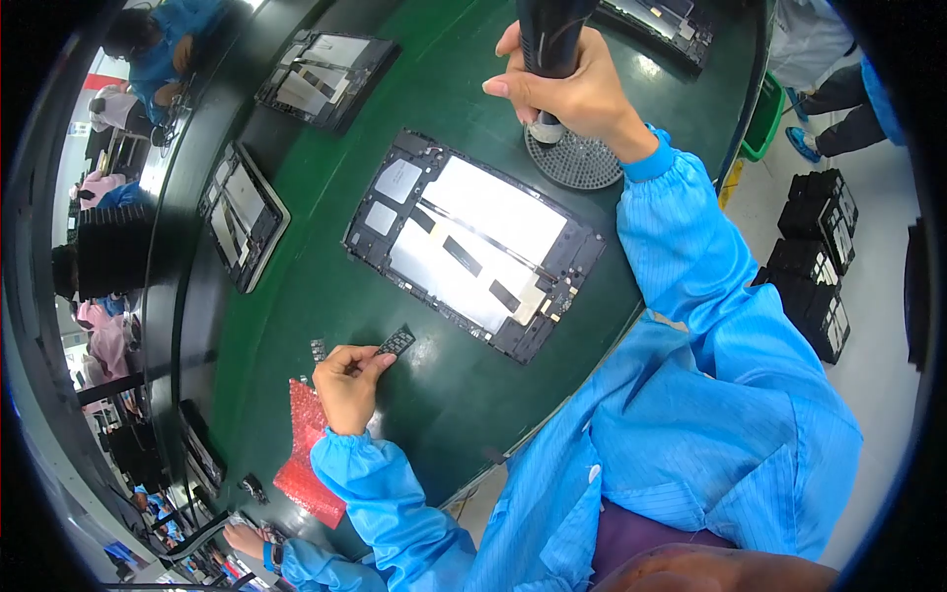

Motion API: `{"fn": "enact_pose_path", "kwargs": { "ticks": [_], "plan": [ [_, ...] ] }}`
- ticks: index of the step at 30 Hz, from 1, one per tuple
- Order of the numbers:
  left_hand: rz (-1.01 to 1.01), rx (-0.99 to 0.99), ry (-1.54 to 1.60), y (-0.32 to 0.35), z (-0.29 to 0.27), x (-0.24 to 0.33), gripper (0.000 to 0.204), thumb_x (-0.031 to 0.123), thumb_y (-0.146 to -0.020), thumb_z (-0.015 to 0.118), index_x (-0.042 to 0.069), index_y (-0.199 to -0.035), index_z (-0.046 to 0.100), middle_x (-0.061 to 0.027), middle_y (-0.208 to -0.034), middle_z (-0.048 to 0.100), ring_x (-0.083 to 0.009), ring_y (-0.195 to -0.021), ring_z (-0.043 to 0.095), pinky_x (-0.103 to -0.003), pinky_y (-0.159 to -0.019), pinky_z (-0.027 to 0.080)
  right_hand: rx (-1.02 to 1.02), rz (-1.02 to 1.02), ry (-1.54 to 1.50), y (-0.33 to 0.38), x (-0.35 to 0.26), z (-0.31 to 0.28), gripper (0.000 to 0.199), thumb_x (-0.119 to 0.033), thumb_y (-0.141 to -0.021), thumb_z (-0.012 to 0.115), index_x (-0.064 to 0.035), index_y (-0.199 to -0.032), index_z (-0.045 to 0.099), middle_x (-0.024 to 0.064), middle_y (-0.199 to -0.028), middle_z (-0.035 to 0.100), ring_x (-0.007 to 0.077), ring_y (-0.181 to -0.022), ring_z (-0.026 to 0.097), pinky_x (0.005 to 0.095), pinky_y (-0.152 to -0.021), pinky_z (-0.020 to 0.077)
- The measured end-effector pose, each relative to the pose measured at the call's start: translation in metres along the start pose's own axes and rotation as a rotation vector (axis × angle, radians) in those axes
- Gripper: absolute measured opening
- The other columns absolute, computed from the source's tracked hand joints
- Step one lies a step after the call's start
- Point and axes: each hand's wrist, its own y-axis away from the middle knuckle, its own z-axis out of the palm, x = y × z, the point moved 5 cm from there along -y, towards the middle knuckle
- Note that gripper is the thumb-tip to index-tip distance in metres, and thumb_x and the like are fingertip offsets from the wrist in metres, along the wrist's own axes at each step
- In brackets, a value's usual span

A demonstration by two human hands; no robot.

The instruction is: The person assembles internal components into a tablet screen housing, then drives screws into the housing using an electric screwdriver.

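My left hand (pixel 347 387) pinches a small dark circuit board (pixel 397 341) between thumb and fingertips, just above the green table. Wrapped around a black electric screwdriver (pixel 552 41) is my right hand (pixel 590 97), at the far side. The tool points down, its tip over a round grey perforated plate (pixel 575 166); whether the tip touches it cannot be told. Between my hands lies an opened tablet (pixel 473 242), its white battery area, dark strips and black edge parts exposed. Another small board (pixel 318 349) lies just beyond my left hand.
Red bubble wrap (pixel 306 469) lies beside my left forearm. Other opened tablets (pixel 328 79) (pixel 242 219) stand along the left and far edges. A co-worker's hand (pixel 244 538) is at the lower left. Black stacked units (pixel 811 261) and a green bin (pixel 764 118) sit on the right.
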Motion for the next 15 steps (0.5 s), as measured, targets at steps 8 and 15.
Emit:
{"fn": "enact_pose_path", "kwargs": {
  "ticks": [8, 15],
  "plan": [
    [0.057, 0.097, -0.211, 0.008, 0.001, 0.018, 0.018, -0.003, -0.065, 0.077, -0.003, -0.068, 0.060, -0.0062, -0.067, 0.060, -0.0114, -0.059, 0.055, -0.024, -0.055, 0.044, 0.094, 0.073, -0.161, -0.008, -0.036, 0.018, 0.029, 0.003, -0.073, 0.073, -0.0004, -0.094, 0.053, 0.0047, -0.061, 0.059, 0.0105, -0.047, 0.056, 0.0225, -0.042, 0.0404],
    [0.218, 0.242, 0.126, 0.019, 0.010, 0.023, 0.013, -0.001, -0.072, 0.074, -0.003, -0.076, 0.061, -0.0090, -0.078, 0.065, -0.0131, -0.067, 0.061, -0.023, -0.062, 0.049, -0.121, 0.070, -0.363, -0.001, -0.076, 0.101, 0.034, 0.006, -0.072, 0.073, 0.0006, -0.097, 0.050, 0.0075, -0.062, 0.060, 0.0123, -0.048, 0.058, 0.0229, -0.044, 0.0434]
  ]
}}
